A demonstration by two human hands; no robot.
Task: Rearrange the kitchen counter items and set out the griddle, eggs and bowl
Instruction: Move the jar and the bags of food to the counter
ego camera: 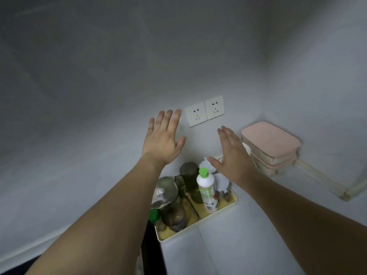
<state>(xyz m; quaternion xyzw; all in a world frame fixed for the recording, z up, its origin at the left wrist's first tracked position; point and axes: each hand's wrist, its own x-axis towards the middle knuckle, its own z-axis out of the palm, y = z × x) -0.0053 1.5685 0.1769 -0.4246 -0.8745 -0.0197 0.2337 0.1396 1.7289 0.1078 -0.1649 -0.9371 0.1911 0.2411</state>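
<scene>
Hands raised over the worktop (pixel 228 245), both arms stretched out toward the far wall. Left hand (pixel 162 139) is flat, fingers straight and spread, grip wide, holding nothing — it sits in front of the wall just left of the twin wall sockets (pixel 205 111). Right hand (pixel 233 155) is also flat with fingers straight, grip wide and empty, above the far end of the tray (pixel 198 222).

Tray is cream-coloured and sits on the white worktop near the left wall. Packed in it: a white squeeze bottle with a green cap (pixel 207 190) standing upright at the right side, a dark glass jar (pixel 189 175) just beyond it, a clear glass lid with a knob (pixel 164 193) on the left, a brownish jar (pixel 175 217) at the near end, and some white lidded containers (pixel 220 182) at the far right, partly hidden by the right hand. A green cap (pixel 154 215) peeks out at the tray's left edge beside the left forearm.

Far right, against the wall — a stack of pink-lidded boxes (pixel 272 147), well apart from the tray. Griddle, eggs and bowl cannot be made out anywhere in view.
</scene>
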